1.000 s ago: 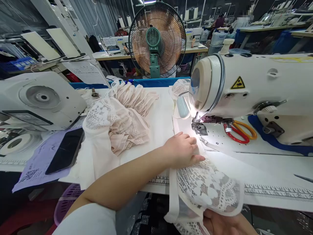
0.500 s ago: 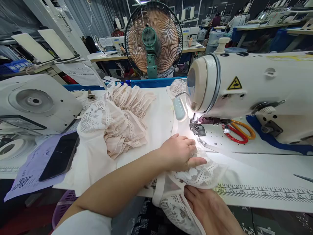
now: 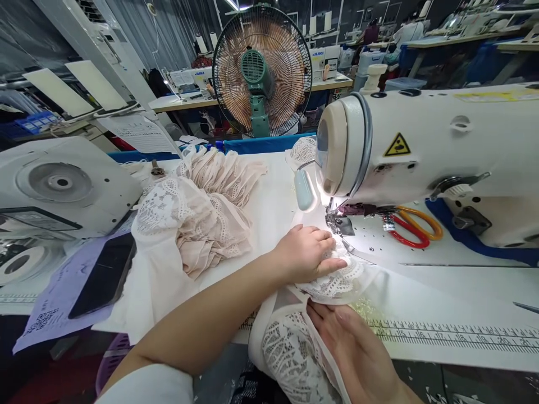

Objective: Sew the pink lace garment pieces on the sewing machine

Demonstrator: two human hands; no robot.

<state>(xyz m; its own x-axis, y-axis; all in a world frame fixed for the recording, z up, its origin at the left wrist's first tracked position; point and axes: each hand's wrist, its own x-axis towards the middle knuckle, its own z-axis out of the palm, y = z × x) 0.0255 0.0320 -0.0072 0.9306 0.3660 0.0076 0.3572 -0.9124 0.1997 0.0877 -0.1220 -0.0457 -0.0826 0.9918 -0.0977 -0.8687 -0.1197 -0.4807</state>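
Observation:
A white lace bra (image 3: 295, 350) spreads from the needle area of the sewing machine (image 3: 421, 146) down over the table's front edge. My left hand (image 3: 307, 255) lies flat on its upper lace part, fingers stretched towards the presser foot (image 3: 339, 223), thumb out to the right. Below it, my right hand (image 3: 357, 348) is turned palm up at the bra's edge, thumb extended and apart from the cloth. Its fingers reach under the fabric, so their tips are hidden. The machine's lamp lights the cloth by the needle.
A pile of lace pieces (image 3: 210, 219) lies to the left. Beside it are a black phone (image 3: 103, 275) on purple paper and a second machine (image 3: 63, 185). Scissors with red and orange handles (image 3: 415, 227) lie under the machine arm. A fan (image 3: 261, 73) stands behind the table.
My right hand has turned so more of its palm shows, and its thumb now stands out. The hanging lace has shifted left. My left hand remains flat on the fabric, slightly farther up.

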